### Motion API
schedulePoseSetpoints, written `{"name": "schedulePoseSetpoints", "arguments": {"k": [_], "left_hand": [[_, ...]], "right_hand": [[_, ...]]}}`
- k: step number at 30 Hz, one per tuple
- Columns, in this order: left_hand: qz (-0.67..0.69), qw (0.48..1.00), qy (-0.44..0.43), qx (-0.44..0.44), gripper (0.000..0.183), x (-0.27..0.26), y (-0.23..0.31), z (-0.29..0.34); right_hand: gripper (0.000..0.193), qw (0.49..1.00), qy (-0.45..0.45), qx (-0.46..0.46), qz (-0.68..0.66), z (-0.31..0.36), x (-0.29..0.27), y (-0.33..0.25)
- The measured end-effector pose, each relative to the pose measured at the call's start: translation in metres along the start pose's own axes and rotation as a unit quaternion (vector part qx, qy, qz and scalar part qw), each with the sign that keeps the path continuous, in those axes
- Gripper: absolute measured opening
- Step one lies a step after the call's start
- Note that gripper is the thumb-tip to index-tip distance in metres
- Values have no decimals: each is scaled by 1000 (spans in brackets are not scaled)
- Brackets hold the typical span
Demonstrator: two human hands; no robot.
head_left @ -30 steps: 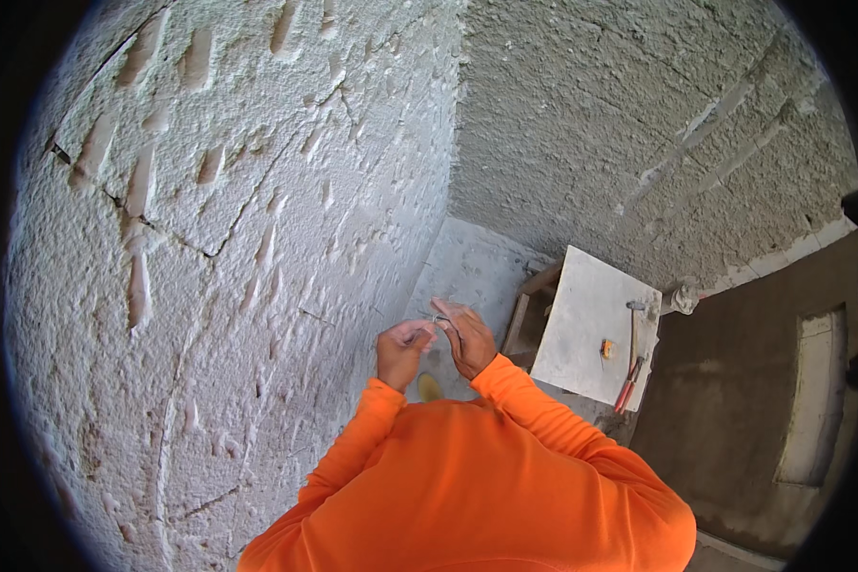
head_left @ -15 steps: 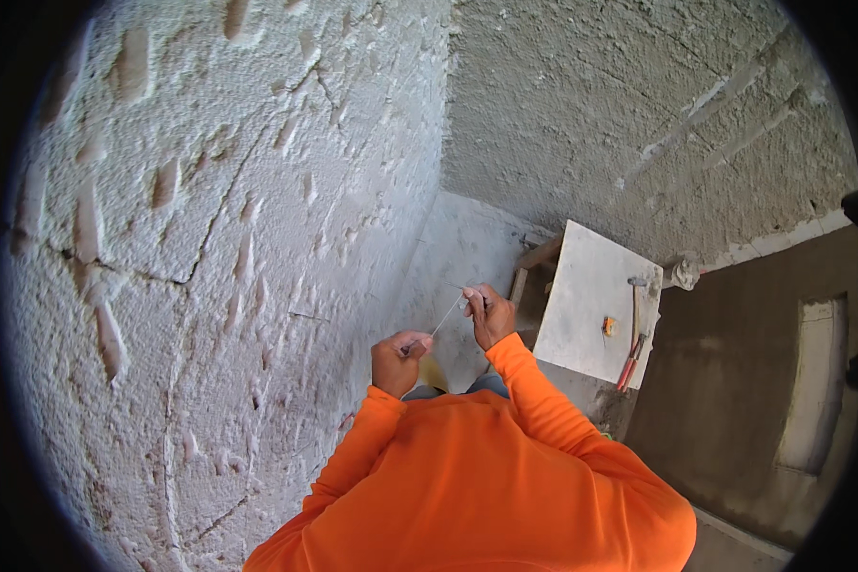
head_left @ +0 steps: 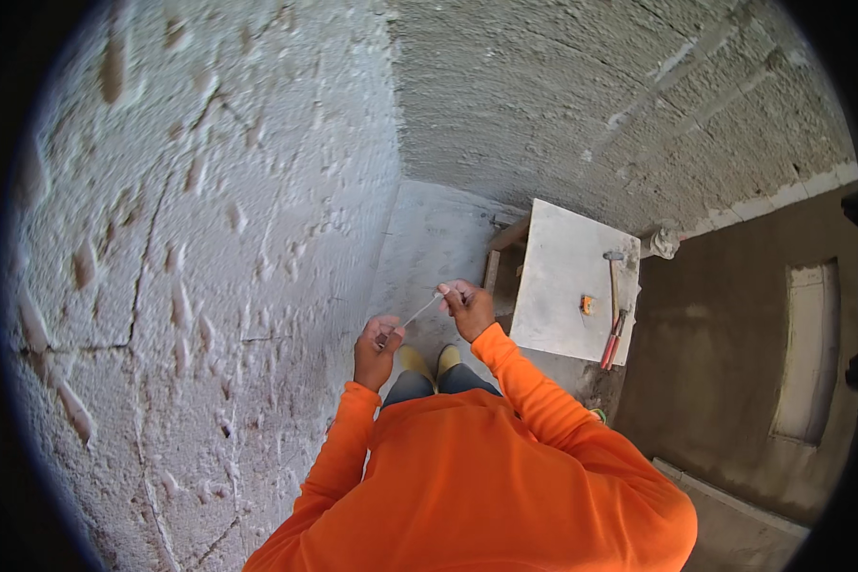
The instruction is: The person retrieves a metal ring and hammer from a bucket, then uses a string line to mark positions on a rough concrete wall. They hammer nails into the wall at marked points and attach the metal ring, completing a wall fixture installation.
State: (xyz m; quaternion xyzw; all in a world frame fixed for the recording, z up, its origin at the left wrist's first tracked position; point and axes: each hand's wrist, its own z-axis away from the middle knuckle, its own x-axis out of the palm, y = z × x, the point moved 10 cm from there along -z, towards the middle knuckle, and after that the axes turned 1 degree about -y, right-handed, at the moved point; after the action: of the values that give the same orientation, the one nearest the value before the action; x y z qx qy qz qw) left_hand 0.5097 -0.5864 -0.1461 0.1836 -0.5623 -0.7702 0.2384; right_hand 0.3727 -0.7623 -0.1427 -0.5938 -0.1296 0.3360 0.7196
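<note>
A thin pale string (head_left: 421, 310) runs taut between my two hands, in front of my body. Its lower end is gripped by my left hand (head_left: 377, 355), whose fingers are bent and closed around it. Higher and to the right, my right hand (head_left: 470, 311) pinches the other end between thumb and fingers. Whether it is cord or wire is too fine to tell. Both forearms wear orange sleeves.
Rough plastered walls (head_left: 200, 248) rise at left and ahead. A pale board (head_left: 562, 276) on a wooden stand is at right, with a hammer (head_left: 614, 276), a small orange tape measure (head_left: 586, 305) and red-handled pliers (head_left: 613, 345). My yellow boots (head_left: 448, 357) stand below.
Both hands have shifted slightly left in view, the left a little lower. The view has swung, moving the walls and board leftward; my boots now show. The string stays held.
</note>
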Motion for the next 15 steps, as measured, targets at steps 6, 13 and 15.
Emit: {"name": "schedulePoseSetpoints", "arguments": {"k": [6, 13, 15], "left_hand": [[166, 983, 14, -72, 43, 75, -4, -38], [218, 958, 9, -188, 44, 117, -47, -72], [214, 958, 42, -185, 43, 114, -68, -85]], "right_hand": [[17, 995, 26, -95, -12, 4, -11, -13], [20, 997, 29, -65, -39, -9, -29, 24], [24, 996, 56, -55, -46, -21, -45, 61]]}}
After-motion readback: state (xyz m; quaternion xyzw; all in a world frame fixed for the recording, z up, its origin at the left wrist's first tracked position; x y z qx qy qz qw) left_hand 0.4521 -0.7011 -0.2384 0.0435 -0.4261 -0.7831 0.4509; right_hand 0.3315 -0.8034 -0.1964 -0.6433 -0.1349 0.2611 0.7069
